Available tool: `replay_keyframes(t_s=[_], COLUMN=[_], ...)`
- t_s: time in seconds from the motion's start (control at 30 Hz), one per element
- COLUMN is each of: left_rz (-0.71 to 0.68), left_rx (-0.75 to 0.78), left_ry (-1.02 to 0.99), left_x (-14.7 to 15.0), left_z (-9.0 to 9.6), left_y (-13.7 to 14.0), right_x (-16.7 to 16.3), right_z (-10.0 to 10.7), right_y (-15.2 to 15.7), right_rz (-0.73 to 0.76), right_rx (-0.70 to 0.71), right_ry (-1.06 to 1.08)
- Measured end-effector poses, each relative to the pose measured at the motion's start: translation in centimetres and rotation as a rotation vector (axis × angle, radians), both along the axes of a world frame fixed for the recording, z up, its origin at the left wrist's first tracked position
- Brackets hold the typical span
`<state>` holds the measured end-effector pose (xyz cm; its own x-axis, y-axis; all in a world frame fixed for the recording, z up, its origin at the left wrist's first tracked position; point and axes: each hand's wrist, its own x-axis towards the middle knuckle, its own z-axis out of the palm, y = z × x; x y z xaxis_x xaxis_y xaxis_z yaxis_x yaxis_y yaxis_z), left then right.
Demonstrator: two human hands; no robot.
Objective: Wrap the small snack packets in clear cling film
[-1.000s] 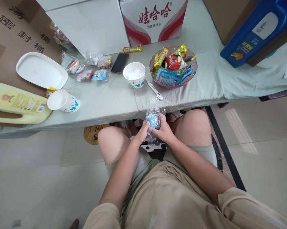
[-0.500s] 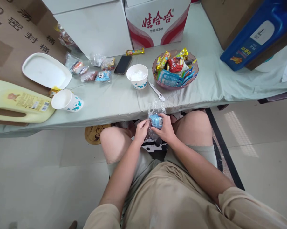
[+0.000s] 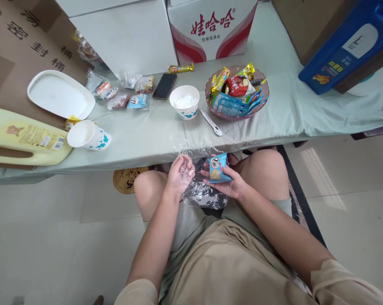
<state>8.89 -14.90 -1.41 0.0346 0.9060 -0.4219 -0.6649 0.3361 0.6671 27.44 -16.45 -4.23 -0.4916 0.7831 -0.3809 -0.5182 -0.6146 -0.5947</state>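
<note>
My right hand [image 3: 231,183] holds a small blue snack packet [image 3: 219,168], its printed front turned up, with the thumb over its edge and the fingers beneath. My left hand [image 3: 180,176] is closed on crumpled clear plastic wrap [image 3: 204,191], which spreads out below and between the two hands. Both hands are over my lap, just in front of the table edge. Nearest on the table are a white box cutter [image 3: 211,123] and a paper bowl [image 3: 184,103] with clear or white crumpled material inside.
A pinkish glass bowl [image 3: 261,99] full of wrapped snacks stands right of the paper bowl. Left are a phone [image 3: 165,86], several wrapped snacks [image 3: 138,101], a tipped paper cup [image 3: 99,137], a white tray [image 3: 59,95] and a yellow jug [image 3: 26,131]. Boxes [image 3: 213,31] line the back.
The hands have moved apart. The clear wrap has come off the blue packet into my left hand, and my right hand has turned the packet's front up.
</note>
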Motion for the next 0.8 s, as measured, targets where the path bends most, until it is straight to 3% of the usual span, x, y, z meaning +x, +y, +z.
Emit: replay_keyframes(t_s=[0.1, 0.23, 0.37, 0.53, 0.67, 0.8], left_rz=[-0.089, -0.171, -0.297, -0.258, -0.249, -0.231], left_rx=[0.025, 0.01, 0.021, -0.029, 0.033, 0.134], left_ry=[0.004, 0.003, -0.007, -0.062, -0.187, -0.271], left_x=[-0.4, -0.3, 0.4, 0.3, -1.5, -3.4], left_z=[1.9, 4.2, 5.5, 5.2, 4.0, 3.4], left_y=[0.7, 2.5, 5.4, 9.1, 11.1, 12.6], right_x=[-0.1, 1.0, 3.1, 4.2, 3.1, 2.0], right_z=[0.0, 1.6, 2.8, 2.5, 2.4, 1.8], right_y=[-0.2, -0.2, 0.0, 0.6, 1.5, 2.6], right_rz=[-0.007, 0.075, 0.067, -0.05, -0.09, -0.28], right_rx=[-0.027, -0.048, -0.107, -0.103, -0.103, -0.039], right_ry=[-0.046, -0.024, 0.056, 0.083, 0.04, -0.246])
